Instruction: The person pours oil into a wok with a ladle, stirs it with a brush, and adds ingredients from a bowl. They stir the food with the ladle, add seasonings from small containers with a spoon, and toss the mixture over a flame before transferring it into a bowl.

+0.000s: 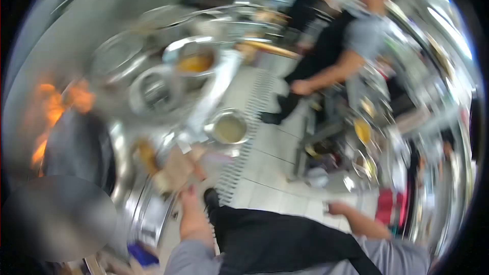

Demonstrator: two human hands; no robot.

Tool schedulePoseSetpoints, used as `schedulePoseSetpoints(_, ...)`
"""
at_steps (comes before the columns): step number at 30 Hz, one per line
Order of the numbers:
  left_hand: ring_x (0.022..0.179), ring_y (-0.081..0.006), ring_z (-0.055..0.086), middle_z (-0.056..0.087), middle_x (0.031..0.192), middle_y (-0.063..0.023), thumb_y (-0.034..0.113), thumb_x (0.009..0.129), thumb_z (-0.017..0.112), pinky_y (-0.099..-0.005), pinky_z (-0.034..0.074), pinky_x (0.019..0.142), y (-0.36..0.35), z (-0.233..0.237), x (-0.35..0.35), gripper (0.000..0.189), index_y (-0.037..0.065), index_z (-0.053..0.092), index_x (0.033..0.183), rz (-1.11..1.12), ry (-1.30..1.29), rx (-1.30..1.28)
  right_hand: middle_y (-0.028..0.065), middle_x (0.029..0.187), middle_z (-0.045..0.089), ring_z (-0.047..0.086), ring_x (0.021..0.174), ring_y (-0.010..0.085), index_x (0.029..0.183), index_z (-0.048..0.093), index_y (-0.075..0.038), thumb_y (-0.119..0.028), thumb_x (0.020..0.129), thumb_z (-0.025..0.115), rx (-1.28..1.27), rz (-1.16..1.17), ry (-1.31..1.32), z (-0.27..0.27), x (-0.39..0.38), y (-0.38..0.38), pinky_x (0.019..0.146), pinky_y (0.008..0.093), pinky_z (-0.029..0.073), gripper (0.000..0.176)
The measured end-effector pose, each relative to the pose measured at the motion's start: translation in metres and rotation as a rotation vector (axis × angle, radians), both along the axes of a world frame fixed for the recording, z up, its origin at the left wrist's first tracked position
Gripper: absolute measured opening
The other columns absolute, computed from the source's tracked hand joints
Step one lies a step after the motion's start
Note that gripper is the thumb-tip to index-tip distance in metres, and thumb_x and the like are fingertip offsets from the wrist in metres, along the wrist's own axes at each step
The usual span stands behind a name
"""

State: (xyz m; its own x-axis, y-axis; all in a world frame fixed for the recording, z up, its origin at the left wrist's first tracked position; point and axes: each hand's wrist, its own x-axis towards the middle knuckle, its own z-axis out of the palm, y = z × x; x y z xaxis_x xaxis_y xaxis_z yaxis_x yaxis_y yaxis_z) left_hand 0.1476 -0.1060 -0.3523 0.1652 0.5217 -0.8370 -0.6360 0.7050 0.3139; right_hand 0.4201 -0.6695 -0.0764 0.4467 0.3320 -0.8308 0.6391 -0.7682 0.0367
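Observation:
My left hand [187, 193] reaches toward the edge of the stove, right at a beige folded cloth [178, 168]. Motion blur hides whether its fingers grip the cloth or only touch it. Out to the other side, my right hand [337, 208] hangs over the floor with curled fingers. A small piece of something seems to stick out of it, too blurred to name. Beyond the cloth stands a metal pot [229, 127] of pale liquid. A large dark wok [79, 147] sits over the fire on the left.
Tall flames [56, 104] rise beside the wok. A pot with orange liquid [196, 61] and several metal bowls stand farther along the stove. A co-worker in a dark apron [326, 51] stands ahead in the aisle. On the right, a prep counter carries bowls, one with yellow contents [362, 130].

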Motion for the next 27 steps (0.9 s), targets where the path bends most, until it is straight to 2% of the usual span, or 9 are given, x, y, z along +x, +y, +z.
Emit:
schedulePoseSetpoints(2, 0.106, -0.0319, 0.060, 0.060, 0.112, -0.0221, 0.012, 0.094, 0.046, -0.0413, 0.057, 0.084, 0.032, -0.042, -0.011, 0.028, -0.008, 0.052, 0.112, -0.038, -0.422, -0.081, 0.0202, 0.110, 0.064, 0.061, 0.099, 0.0365, 0.127, 0.053, -0.006, -0.041, 0.084, 0.062, 0.156, -0.177, -0.214, 0.064, -0.003, 0.039, 0.089, 0.0434, 0.047, 0.056)
schedulePoseSetpoints(5, 0.105, -0.0278, 0.061, 0.060, 0.115, -0.0175, 0.012, 0.093, 0.047, -0.0372, 0.057, 0.080, 0.031, -0.017, -0.010, 0.025, -0.007, 0.053, 0.109, 0.023, -0.101, -0.131, 0.0206, 0.113, 0.063, 0.060, 0.103, 0.0369, 0.130, 0.050, -0.007, -0.039, 0.086, 0.058, 0.201, -0.470, -0.311, 0.106, -0.011, 0.086, 0.092, 0.0438, 0.046, 0.055)
schedulePoseSetpoints(11, 0.103, -0.0252, 0.058, 0.061, 0.105, -0.0128, 0.021, 0.087, 0.058, -0.0373, 0.050, 0.089, 0.026, 0.026, -0.036, 0.033, -0.002, 0.052, 0.111, -0.109, -0.098, 0.020, 0.0193, 0.108, 0.065, 0.059, 0.105, 0.0370, 0.133, 0.049, -0.009, -0.040, 0.087, 0.056, 0.233, -0.358, -0.089, 0.035, -0.055, 0.049, 0.094, 0.0445, 0.044, 0.056)
schedulePoseSetpoints(14, 0.092, -0.0269, 0.057, 0.057, 0.091, -0.0113, 0.022, 0.085, 0.060, -0.0384, 0.049, 0.087, 0.032, 0.040, -0.059, 0.026, 0.003, 0.055, 0.102, -0.836, -0.044, -0.039, 0.0182, 0.102, 0.067, 0.065, 0.093, 0.0324, 0.136, 0.046, -0.009, -0.039, 0.086, 0.058, 0.181, -0.324, 0.141, -0.002, -0.066, 0.025, 0.085, 0.0430, 0.050, 0.059)
schedulePoseSetpoints(16, 0.079, -0.0270, 0.059, 0.056, 0.076, -0.0093, 0.024, 0.084, 0.060, -0.0398, 0.050, 0.082, 0.042, 0.018, -0.058, 0.022, 0.005, 0.059, 0.095, -1.433, 0.138, -0.075, 0.0159, 0.091, 0.068, 0.067, 0.074, 0.0251, 0.135, 0.047, -0.008, -0.036, 0.086, 0.060, 0.082, -0.646, 0.316, 0.031, -0.041, 0.041, 0.068, 0.0381, 0.055, 0.058)
schedulePoseSetpoints(17, 0.074, -0.0258, 0.061, 0.056, 0.070, -0.0080, 0.028, 0.083, 0.061, -0.0401, 0.051, 0.078, 0.043, 0.017, -0.050, 0.023, 0.006, 0.061, 0.092, -1.811, 0.149, -0.016, 0.0153, 0.090, 0.068, 0.067, 0.072, 0.0221, 0.134, 0.048, -0.007, -0.033, 0.086, 0.060, 0.201, -0.758, 0.317, 0.023, -0.027, 0.032, 0.063, 0.0348, 0.055, 0.056)
schedulePoseSetpoints(19, 0.073, -0.0257, 0.061, 0.057, 0.070, -0.0080, 0.028, 0.083, 0.061, -0.0401, 0.051, 0.078, 0.026, 0.056, -0.082, 0.024, 0.006, 0.061, 0.092, -1.821, 0.671, 0.339, 0.0133, 0.087, 0.067, 0.067, 0.071, 0.0185, 0.129, 0.051, -0.004, -0.029, 0.087, 0.060, 0.441, -0.956, 0.295, 0.010, 0.011, 0.015, 0.061, 0.0312, 0.056, 0.049)
schedulePoseSetpoints(23, 0.072, -0.0255, 0.062, 0.058, 0.069, -0.0079, 0.030, 0.083, 0.062, -0.0400, 0.051, 0.077, -0.037, 0.152, -0.027, 0.025, 0.006, 0.061, 0.092, -1.874, 0.902, 0.490, 0.0092, 0.080, 0.067, 0.066, 0.069, 0.0170, 0.096, 0.061, -0.001, -0.022, 0.090, 0.055, 1.106, -1.151, 0.274, 0.054, 0.130, -0.016, 0.062, 0.0297, 0.054, 0.022)
schedulePoseSetpoints(27, 0.072, -0.0252, 0.062, 0.059, 0.068, -0.0079, 0.031, 0.082, 0.062, -0.0400, 0.051, 0.076, -0.093, 0.213, 0.000, 0.027, 0.006, 0.062, 0.093, -1.884, 1.039, 0.555, 0.0097, 0.081, 0.065, 0.064, 0.061, 0.0183, 0.101, 0.061, -0.001, -0.022, 0.090, 0.056, 1.420, -1.408, -0.012, 0.072, 0.267, -0.058, 0.057, 0.0296, 0.052, 0.024)
